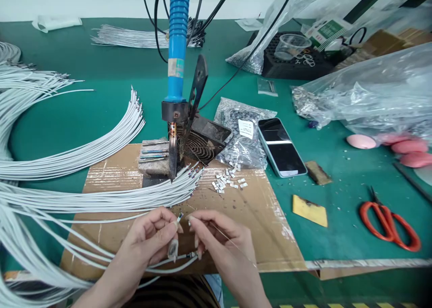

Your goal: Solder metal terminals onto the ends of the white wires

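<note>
My left hand (pixel 151 236) pinches the end of a white cable, where small coloured wires (pixel 180 217) stick up past the thumb. Below those fingers shows a small translucent greyish piece (pixel 173 248) that I cannot make out. Close beside it, my right hand (pixel 224 238) is closed with a thin solder wire (pixel 232 244) running across its fingers. A tiny pale part at its fingertips is too small to name. Above both hands stands a soldering iron (pixel 177 74) with a blue handle, its tip (pixel 173 164) pointing down over a bundle of white cables (pixel 135 198).
Small white connectors (pixel 224 182) lie scattered on the cardboard (pixel 266 236). To the right are a phone (pixel 281 148), a yellow sponge (pixel 309 210) and orange-handled scissors (pixel 388 222). More white cables (pixel 84 153) curve along the left. Plastic bags (pixel 371 87) lie at the back right.
</note>
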`<action>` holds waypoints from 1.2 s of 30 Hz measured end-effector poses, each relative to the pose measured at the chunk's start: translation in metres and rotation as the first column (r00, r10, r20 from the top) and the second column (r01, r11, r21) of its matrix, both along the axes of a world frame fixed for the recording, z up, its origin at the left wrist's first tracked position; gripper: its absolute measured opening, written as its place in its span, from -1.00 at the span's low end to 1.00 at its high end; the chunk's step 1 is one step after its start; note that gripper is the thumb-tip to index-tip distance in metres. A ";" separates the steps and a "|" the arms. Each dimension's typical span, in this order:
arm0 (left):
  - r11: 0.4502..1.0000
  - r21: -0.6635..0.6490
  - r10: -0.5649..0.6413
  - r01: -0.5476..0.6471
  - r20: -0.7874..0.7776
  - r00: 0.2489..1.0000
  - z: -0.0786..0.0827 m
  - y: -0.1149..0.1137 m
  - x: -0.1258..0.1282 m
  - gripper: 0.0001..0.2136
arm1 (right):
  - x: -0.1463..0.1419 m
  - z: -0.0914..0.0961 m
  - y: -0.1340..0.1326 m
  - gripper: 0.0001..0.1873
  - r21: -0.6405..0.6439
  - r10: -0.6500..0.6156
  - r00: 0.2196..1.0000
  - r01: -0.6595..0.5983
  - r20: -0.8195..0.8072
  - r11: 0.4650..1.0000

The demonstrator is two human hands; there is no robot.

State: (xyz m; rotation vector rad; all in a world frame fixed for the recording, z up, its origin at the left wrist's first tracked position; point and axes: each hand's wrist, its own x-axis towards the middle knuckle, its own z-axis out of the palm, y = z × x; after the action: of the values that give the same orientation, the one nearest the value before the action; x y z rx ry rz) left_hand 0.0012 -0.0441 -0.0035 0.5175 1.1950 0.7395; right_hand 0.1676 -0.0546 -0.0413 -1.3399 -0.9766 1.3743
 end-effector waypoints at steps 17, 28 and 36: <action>0.973 0.226 -0.016 0.055 -0.173 0.985 -0.009 -0.007 -0.002 -0.67 | -0.008 0.018 0.002 -0.89 -0.004 0.012 0.993 -0.013 -0.113 1.000; 0.807 0.514 0.016 0.291 -0.512 0.859 -0.020 -0.020 -0.006 -0.84 | -0.009 0.011 -0.002 -0.61 -0.298 -0.037 0.934 -0.076 -0.355 0.952; 0.888 0.399 -0.033 0.228 -0.439 0.898 -0.002 -0.014 -0.003 -0.70 | 0.001 0.022 0.003 -0.83 -0.185 0.051 0.964 -0.102 -0.262 0.977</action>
State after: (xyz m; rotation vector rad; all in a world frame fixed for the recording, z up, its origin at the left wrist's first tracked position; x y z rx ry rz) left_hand -0.0017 -0.0582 -0.0058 1.1811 1.3742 0.8065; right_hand 0.1690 -0.0518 -0.0191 -1.2371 -0.7399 1.6931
